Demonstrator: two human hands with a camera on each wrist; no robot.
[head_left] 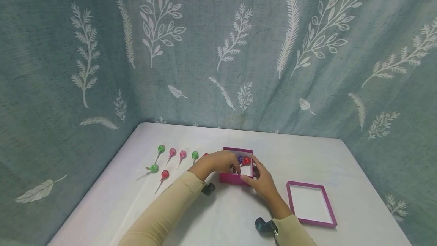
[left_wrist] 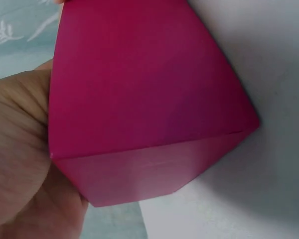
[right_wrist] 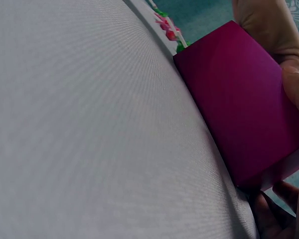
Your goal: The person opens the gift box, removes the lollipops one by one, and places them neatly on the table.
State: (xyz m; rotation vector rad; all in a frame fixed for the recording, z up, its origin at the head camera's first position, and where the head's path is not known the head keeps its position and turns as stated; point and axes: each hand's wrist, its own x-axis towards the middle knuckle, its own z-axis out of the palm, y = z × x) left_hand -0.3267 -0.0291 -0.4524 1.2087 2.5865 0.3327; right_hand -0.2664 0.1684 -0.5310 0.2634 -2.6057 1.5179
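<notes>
A magenta box (head_left: 235,179), white inside, stands lidless on the table. Inside it, toward the right, lie a red lollipop (head_left: 246,160) and a dark blue one (head_left: 240,160). My left hand (head_left: 223,161) reaches over the box's left wall, fingers bent down into it. The hand's back covers that side of the box, and I cannot tell whether a lollipop is between the fingertips. With my right hand (head_left: 261,179) I hold the box at its right end, thumb (right_wrist: 295,89) on the front wall and the other fingers round the side.
Left of the box, several wrapped lollipops lie on the white table (head_left: 218,223): green (head_left: 161,148), pink (head_left: 183,154) and red (head_left: 165,174) among them. The magenta-rimmed lid (head_left: 332,210) lies to the right, inside up. A patterned curtain (head_left: 205,48) hangs behind the table.
</notes>
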